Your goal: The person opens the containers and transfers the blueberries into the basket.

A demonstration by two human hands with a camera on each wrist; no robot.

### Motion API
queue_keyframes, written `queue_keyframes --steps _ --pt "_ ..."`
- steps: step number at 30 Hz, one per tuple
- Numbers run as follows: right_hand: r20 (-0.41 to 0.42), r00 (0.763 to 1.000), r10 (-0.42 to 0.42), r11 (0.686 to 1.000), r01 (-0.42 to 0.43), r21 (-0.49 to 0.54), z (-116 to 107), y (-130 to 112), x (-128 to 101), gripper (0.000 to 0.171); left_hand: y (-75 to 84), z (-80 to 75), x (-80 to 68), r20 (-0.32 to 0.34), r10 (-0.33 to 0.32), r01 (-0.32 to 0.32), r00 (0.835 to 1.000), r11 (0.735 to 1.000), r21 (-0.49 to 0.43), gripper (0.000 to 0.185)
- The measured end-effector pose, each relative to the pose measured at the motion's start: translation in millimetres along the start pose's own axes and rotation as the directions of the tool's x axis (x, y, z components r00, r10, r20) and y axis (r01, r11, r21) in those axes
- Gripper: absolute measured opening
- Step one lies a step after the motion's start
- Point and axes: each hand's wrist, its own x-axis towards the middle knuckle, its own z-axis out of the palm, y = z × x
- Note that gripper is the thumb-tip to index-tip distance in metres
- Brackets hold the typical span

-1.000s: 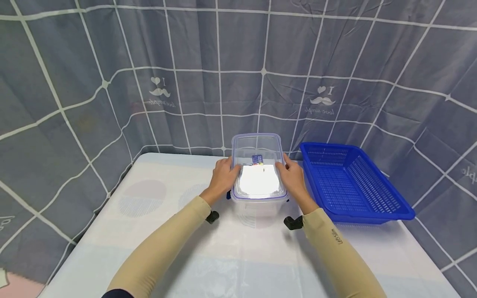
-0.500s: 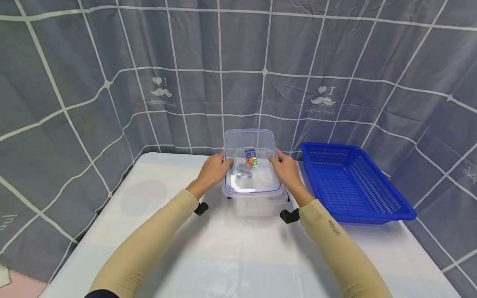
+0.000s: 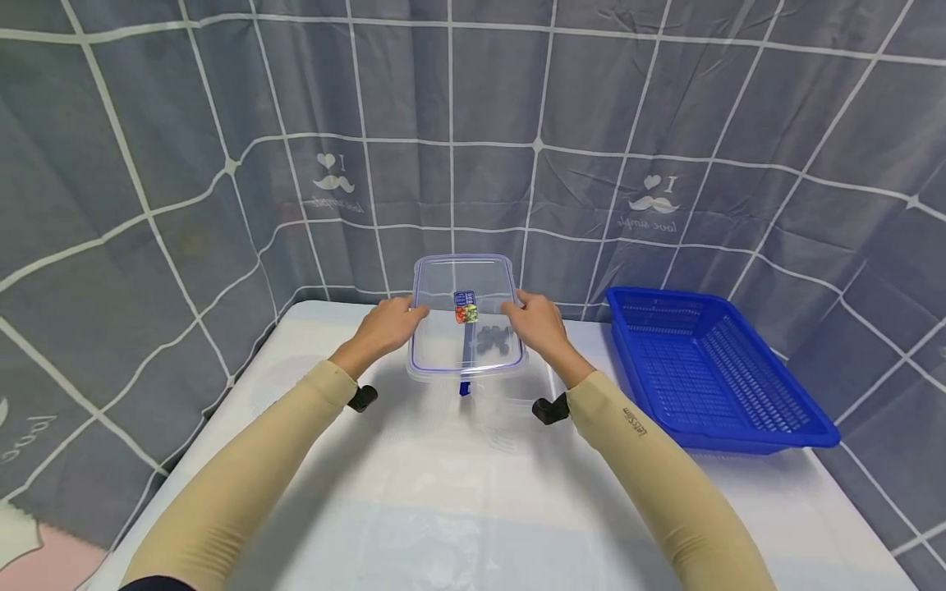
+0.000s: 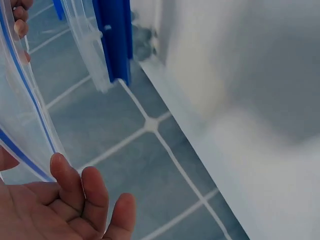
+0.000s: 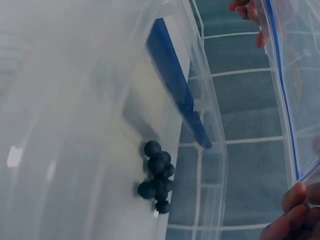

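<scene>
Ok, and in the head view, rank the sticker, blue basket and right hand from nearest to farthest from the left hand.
1. Sticker: on the clear lid, just right of the left hand.
2. Right hand: at the clear lid's right edge.
3. Blue basket: farthest right, past the right hand.

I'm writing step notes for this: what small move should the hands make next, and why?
Probably lay the lid on the table to the left of the clear container. The left hand and right hand both grip its edges, it is off the container, and setting it down would likely free them to reach the dark round things inside.
</scene>
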Motion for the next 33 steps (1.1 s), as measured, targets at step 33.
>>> queue_keyframes --steps 33 --pt "0.199 0.980 0.019 0.988 0.012 -0.152 82 -60 12 0.037 -97.3 -35.4 -7.7 0.183 -0.124 0.131 0.975 0.991 -0.023 0.066"
